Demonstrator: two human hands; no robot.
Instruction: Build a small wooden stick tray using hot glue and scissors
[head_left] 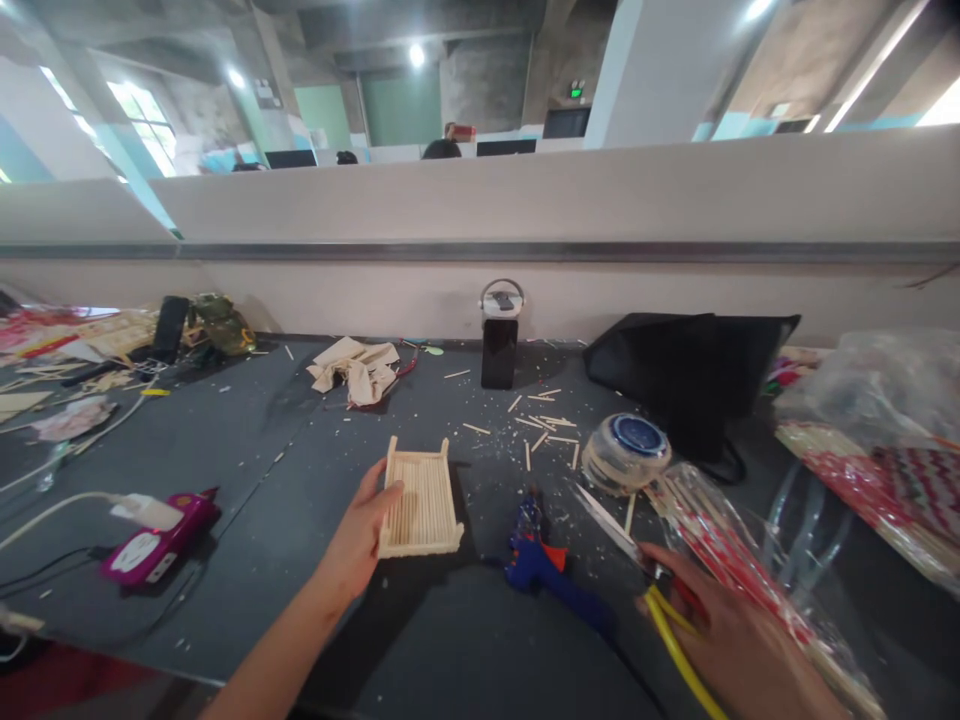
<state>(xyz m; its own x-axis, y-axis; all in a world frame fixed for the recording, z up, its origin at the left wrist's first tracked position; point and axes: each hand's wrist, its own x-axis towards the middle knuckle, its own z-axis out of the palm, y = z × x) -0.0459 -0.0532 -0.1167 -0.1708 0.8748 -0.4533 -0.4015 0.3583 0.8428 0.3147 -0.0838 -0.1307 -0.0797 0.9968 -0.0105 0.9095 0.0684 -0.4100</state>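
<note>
My left hand [370, 528] grips the left side of a small tray-like piece [421, 505] built of thin wooden sticks, with short posts rising at its corners. It is tilted so that its slatted face shows. At the right, my right hand [712, 620] is closed round scissors [613, 522] with yellow and red handles, their blades pointing up and left. Between the two hands lies a blue hot glue gun [551, 580] with an orange-red trigger. Cut stick pieces [546, 424] are scattered behind it. A clear round tub [626, 455] with a blue lid stands beyond the scissors.
A phone [499, 354] leans upright on a stand by the partition [420, 290]. Crumpled cloth [356, 370] lies left of it. A magenta power strip [160, 540] with cords sits at the left. A black bag [675, 370] and plastic-wrapped sticks [739, 550] occupy the right.
</note>
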